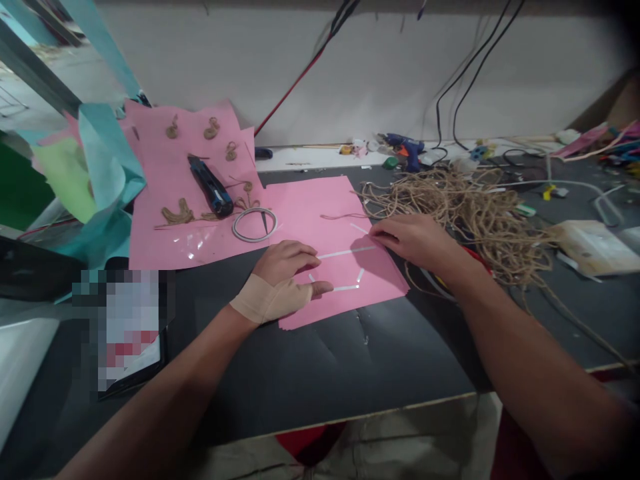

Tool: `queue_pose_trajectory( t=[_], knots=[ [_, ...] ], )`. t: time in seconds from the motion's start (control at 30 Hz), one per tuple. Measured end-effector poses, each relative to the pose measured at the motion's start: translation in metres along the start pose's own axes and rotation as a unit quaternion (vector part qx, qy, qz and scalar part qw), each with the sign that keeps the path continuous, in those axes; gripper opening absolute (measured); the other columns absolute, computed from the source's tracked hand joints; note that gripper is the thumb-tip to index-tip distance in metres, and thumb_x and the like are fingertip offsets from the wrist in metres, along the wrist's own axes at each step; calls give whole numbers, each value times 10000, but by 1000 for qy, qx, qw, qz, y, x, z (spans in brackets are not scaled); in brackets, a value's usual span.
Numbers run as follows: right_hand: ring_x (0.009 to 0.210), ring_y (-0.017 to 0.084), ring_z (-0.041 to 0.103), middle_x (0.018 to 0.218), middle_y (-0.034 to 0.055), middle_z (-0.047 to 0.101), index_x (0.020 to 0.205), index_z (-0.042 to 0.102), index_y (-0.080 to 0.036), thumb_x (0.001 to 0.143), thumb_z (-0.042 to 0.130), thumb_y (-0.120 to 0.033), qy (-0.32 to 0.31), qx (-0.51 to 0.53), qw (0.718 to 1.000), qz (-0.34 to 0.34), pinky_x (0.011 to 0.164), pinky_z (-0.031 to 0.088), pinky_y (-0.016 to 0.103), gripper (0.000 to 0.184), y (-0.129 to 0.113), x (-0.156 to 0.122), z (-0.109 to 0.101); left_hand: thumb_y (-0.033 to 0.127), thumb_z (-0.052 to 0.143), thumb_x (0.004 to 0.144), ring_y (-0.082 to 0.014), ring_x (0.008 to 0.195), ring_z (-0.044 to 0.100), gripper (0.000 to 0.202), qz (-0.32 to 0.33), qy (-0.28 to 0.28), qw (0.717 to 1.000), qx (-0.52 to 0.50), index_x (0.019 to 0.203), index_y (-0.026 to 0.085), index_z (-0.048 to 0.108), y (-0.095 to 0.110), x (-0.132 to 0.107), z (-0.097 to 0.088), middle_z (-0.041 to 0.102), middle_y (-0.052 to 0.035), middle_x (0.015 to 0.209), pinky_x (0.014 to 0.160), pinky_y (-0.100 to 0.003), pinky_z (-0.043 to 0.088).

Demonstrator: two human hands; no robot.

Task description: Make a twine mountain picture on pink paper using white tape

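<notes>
Left fingers (300,253) curled, tips pressing left end of white strip (346,253); thumb out flat beside shorter strip (345,288). Right fingers (387,233) pressed together, tips on strip's right end; pinch or flat press, cannot tell. White strip lies stretched between them on pink sheet (310,213), mid-desk (350,373). Judgement: keep strip taut and straight, rub from middle outward against wrinkles. Tape roll (254,224), knife (213,187) lie left. Jute cord heap (465,207) just beside right hand (413,240); keep strands off strip.

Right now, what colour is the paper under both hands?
Pink paper; head view shows it.
</notes>
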State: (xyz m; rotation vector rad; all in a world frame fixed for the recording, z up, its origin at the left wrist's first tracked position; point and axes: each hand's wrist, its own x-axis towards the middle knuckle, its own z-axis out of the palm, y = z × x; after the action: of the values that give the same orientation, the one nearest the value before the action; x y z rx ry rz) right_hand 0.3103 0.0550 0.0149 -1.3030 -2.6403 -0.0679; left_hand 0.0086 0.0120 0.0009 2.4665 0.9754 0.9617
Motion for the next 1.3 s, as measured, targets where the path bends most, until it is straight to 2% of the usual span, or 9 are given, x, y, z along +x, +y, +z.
queue_pose_trajectory(
  t=[0.27,0.4,0.57,0.73,0.97,1.13,1.3],
  knots=[
    [837,223,639,928,87,695,943,641,-180,915,535,-227,-24,0,999,43,702,458,317,119,-8,5,0,527,767,763,-271,967,678,423,0,-6,1000,2,943,145,731,-1,1,-1,734,-136,1032,853,-475,545],
    [853,209,636,953,73,693,983,623,-193,929,533,-253,-26,83,995,42,754,473,324,121,-1,1,1,556,755,763,-272,978,676,450,-2,-13,1000,9,949,146,728,-2,0,-1,729,-136,1046,860,-477,540],
    [841,210,640,948,63,695,1004,622,-209,904,543,-224,-10,145,986,75,755,487,346,128,7,1,5,565,753,761,-273,976,675,455,5,-20,999,27,935,146,724,-3,0,-1,724,-136,1039,857,-466,537],
    [929,238,619,981,87,681,980,618,-204,932,499,-241,-24,164,983,76,817,490,383,133,6,6,9,598,708,789,-278,979,672,479,7,-27,999,43,939,143,716,-3,1,-1,716,-140,1053,838,-457,538],
    [923,255,587,1005,112,644,978,577,-213,964,451,-309,-61,174,979,89,793,481,392,159,10,7,16,636,703,773,-287,1009,663,539,4,-30,998,63,971,134,704,0,-1,-1,711,-133,1072,848,-450,527],
    [875,231,598,1014,90,641,1017,513,-225,979,438,-334,-49,203,971,115,757,476,364,137,9,10,14,642,717,755,-286,1038,651,559,-13,-49,997,65,1013,146,709,2,-2,-3,709,-125,1095,875,-447,516],
    [907,250,615,1015,103,652,1053,504,-218,945,470,-274,-8,203,969,138,780,484,381,127,4,13,8,647,729,738,-291,1038,646,537,-23,-79,994,65,951,155,728,3,1,-6,711,-117,1072,868,-445,513]
  ],
)
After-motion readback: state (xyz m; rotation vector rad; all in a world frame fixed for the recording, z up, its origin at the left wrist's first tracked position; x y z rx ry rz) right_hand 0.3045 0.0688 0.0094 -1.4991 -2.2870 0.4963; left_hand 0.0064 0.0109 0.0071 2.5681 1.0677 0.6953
